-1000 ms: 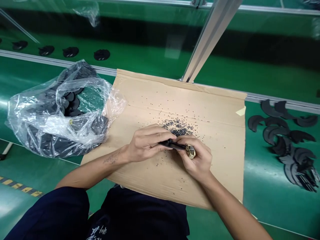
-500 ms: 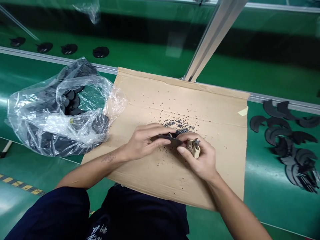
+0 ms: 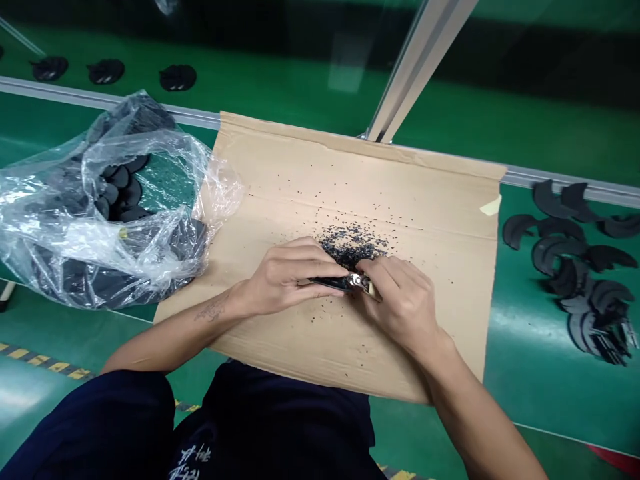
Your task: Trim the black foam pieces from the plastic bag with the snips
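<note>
My left hand (image 3: 287, 277) is closed on a thin black flat part (image 3: 327, 283), holding it edge-on just above a cardboard sheet (image 3: 300, 173). My right hand (image 3: 403, 300) is wrapped round a small cutting tool (image 3: 361, 283) with a metal tip and pale handle; its tip meets the right end of the black part. A heap of tiny black trimmings (image 3: 350, 243) lies on the cardboard just beyond my hands.
A clear plastic bag (image 3: 100, 213) with several black parts lies at the left. More black curved parts (image 3: 575, 267) lie on the green surface at the right. An aluminium rail (image 3: 565, 180) and slanted post (image 3: 415, 67) run behind the cardboard; black parts (image 3: 177, 77) sit beyond.
My right hand has turned over so the tool's handle is hidden in the palm and its tip sits against the part. The view has shifted slightly downward.
</note>
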Motion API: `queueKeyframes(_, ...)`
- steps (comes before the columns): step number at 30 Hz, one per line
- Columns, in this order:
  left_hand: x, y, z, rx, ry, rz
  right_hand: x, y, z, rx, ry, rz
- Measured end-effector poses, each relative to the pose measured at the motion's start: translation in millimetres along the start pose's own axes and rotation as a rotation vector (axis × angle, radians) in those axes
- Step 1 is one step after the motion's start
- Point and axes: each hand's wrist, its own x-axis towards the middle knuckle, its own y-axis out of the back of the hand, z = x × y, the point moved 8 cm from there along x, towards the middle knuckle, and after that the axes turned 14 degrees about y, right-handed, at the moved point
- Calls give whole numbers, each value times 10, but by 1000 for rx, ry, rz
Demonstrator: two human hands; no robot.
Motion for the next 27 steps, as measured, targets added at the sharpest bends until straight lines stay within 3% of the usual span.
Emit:
queueKeyframes(4,-1,-35,-18,6,7,-20,-9,-14,0,-15,-4,-1)
queueKeyframes(10,15,71,-32,-6,31,90,-29,-37,160,608,-242,93)
queueKeyframes(12,15,96,-42,-8,34,104,-23,-3,179,678,-252,133)
queueKeyframes(17,-28,10,-43,280,-69,44,12,134,-8,255,-6,159)
queueKeyframes(18,-37,-19,-57,368,-85,25,17,143,-59,216,39,152)
queueKeyframes(20,-42,-62,-108,476,-78,-26,24,154,-99,346,76,159)
queueKeyframes(23,-34,-64,-155,346,-22,-97,-2,179,47,609,-42,231)
queueKeyframes(25,-24,-39,-147,182,13,-106,-48,195,188,498,-141,254)
queueKeyframes(27,-17,-34,-129,64,44,-108,-67,178,229,302,-138,210)
